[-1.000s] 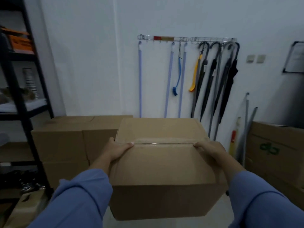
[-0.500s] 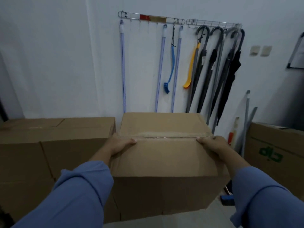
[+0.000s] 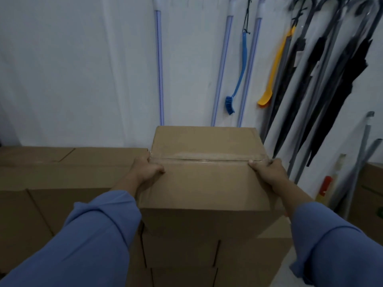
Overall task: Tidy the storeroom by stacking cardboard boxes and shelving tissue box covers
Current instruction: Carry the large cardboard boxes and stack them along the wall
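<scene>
Cardboard box [image 3: 207, 183], brown, tape-sealed top

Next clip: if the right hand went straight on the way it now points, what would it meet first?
The cardboard box itself: the right hand grips its right top edge and points inward across the taped lid. Beyond the box stands the wall, though how far off is unclear.

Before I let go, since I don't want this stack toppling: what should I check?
1. Left hand grips the left edge of the carried box: ok.
2. Right hand grips its right edge: ok.
3. Top tape seam closed: ok.
4. Box fully seated on the lower boxes: cannot tell.
5. Gap to the neighbouring stack at left: cannot tell.
</scene>
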